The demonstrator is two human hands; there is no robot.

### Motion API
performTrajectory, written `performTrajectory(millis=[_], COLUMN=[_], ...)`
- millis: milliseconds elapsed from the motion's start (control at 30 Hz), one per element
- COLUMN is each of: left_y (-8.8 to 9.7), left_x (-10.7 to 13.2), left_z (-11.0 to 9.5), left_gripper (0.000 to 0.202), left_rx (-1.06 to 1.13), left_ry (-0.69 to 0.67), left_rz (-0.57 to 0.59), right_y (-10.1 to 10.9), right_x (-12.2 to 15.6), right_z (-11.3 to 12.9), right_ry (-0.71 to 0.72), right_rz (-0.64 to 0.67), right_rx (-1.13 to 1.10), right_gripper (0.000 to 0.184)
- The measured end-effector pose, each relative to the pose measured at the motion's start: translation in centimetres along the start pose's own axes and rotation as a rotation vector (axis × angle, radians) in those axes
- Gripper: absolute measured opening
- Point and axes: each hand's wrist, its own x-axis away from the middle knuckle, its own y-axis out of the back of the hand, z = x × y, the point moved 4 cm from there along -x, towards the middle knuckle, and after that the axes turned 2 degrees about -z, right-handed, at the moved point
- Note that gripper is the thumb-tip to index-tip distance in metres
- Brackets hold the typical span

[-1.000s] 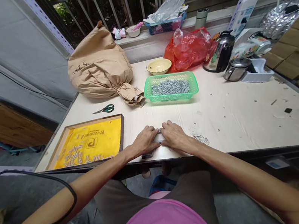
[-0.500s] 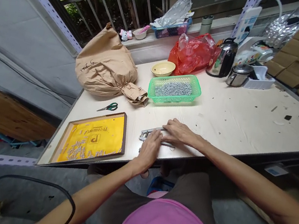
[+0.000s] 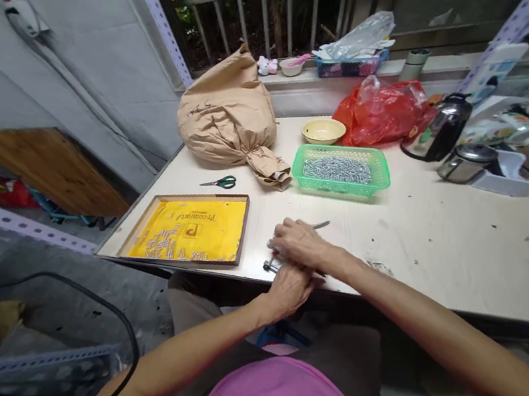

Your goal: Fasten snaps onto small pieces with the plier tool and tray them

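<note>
A silver metal plier-like tool [image 3: 271, 267] lies at the front edge of the table, mostly covered by my hands. One of its handles [image 3: 322, 224] sticks out beyond my right hand, pointing away to the right. My right hand [image 3: 298, 241] is closed over the tool's upper side, fingers curled. Just below it, my left hand [image 3: 290, 289] wraps the lower part of the tool, and the two hands touch. To the left is a shallow tray [image 3: 243, 235] with a yellow lining [image 3: 218, 231] and several small metal pins [image 3: 162, 245].
A green plastic basket [image 3: 384, 177] of small metal pieces stands beyond my hands. Behind it are a cream bowl [image 3: 323, 132] and a red plastic bag [image 3: 380, 112]. Scissors [image 3: 220, 182] lie near a brown paper sack [image 3: 228, 114]. A kettle [image 3: 441, 129] and metal pot [image 3: 467, 164] stand right.
My hands have closed round the tool, which has turned and spread, with one handle now pointing away. My right hand has moved over the top of it. The camera view has shifted left.
</note>
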Motion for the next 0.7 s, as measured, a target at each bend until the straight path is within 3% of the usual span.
performTrajectory(millis=[133,267,367,467,567,633,700], left_y=[-1.6,-1.9,-1.5,-0.4,1.7,4.0,7.0], left_x=[0.8,1.1,1.1,1.3,1.6,1.9,2.5], left_z=[0.2,0.4,0.1,-0.5,-0.6,0.6,3.6], left_gripper=[0.049,0.048,0.045,0.047,0.047,0.043,0.037], left_rx=[-0.025,-0.027,-0.037,-0.045,-0.060,-0.075,-0.099], left_ry=[0.010,0.004,-0.037,-0.064,-0.112,-0.086,0.054], left_rz=[0.015,0.021,0.011,-0.065,-0.127,-0.179,-0.274], right_y=[-1.5,-2.8,-2.1,1.1,6.2,9.4,11.4], right_x=[-1.4,-2.1,-2.5,-2.4,-1.4,-0.3,0.9], right_z=[4.0,3.8,3.0,2.7,0.8,-2.2,-6.5], right_ry=[0.202,0.226,0.142,0.064,-0.058,-0.208,-0.379], right_rz=[0.038,-0.009,-0.144,-0.411,-0.796,-1.020,-1.166], right_rx=[0.059,-0.020,-0.207,-0.368,-0.336,-0.200,-0.027], right_gripper=[0.012,0.015,0.016,0.017,0.017,0.019,0.026])
